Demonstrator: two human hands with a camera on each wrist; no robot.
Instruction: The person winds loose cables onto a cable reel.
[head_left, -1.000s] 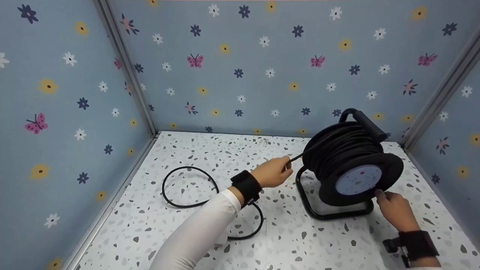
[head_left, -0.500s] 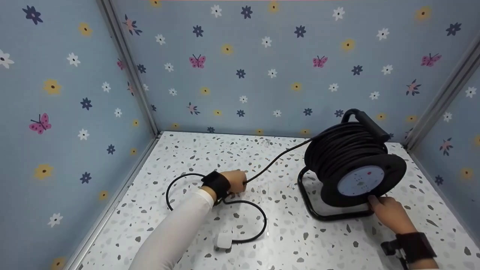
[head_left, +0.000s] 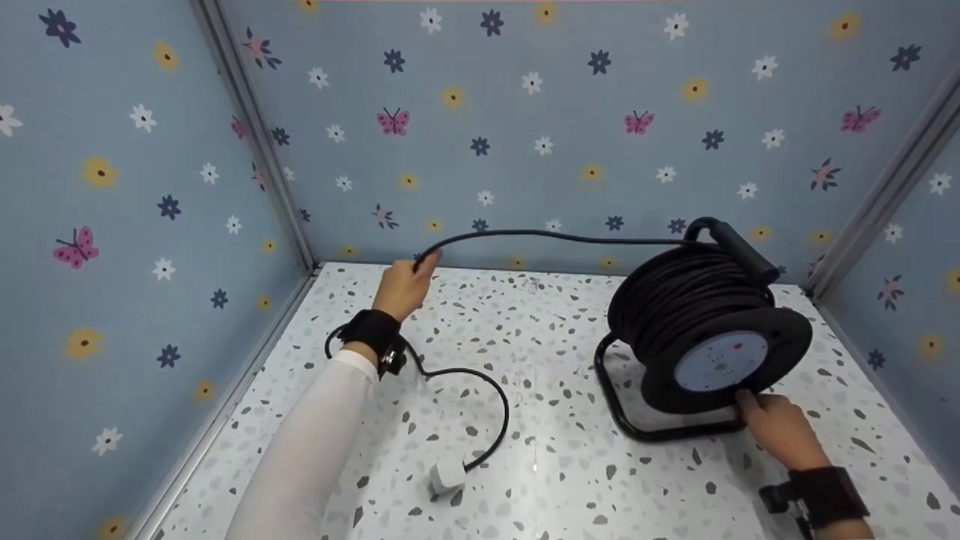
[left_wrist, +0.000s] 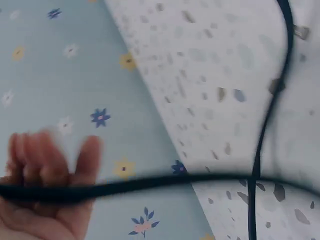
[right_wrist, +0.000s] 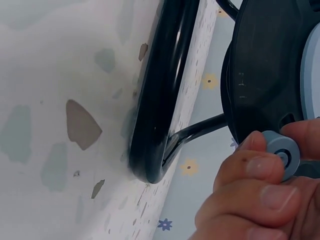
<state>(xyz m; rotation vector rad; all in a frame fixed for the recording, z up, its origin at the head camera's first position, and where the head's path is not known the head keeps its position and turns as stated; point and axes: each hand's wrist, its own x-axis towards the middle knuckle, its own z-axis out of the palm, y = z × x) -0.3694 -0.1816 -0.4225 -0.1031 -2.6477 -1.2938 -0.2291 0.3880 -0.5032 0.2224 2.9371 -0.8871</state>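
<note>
A black cable reel stands on its tubular frame at right, many turns wound between its flanges. Its round face is pale. My right hand is at the lower rim; the right wrist view shows it pinching a grey-blue knob. From the drum's top, a black cable arches left to my left hand, raised near the back wall. In the left wrist view, the cable runs across that hand's palm, its fingers blurred, loosely extended and not closed round it. The cable ends in a white plug.
Flowered blue panels wall in the speckled white tabletop at the back and both sides. A loose bend of cable lies between my left forearm and the plug.
My left hand has travelled from the reel down to the left, then up toward the back wall, drawing the cable out into a long span. My right hand shifts slightly left with the knob.
</note>
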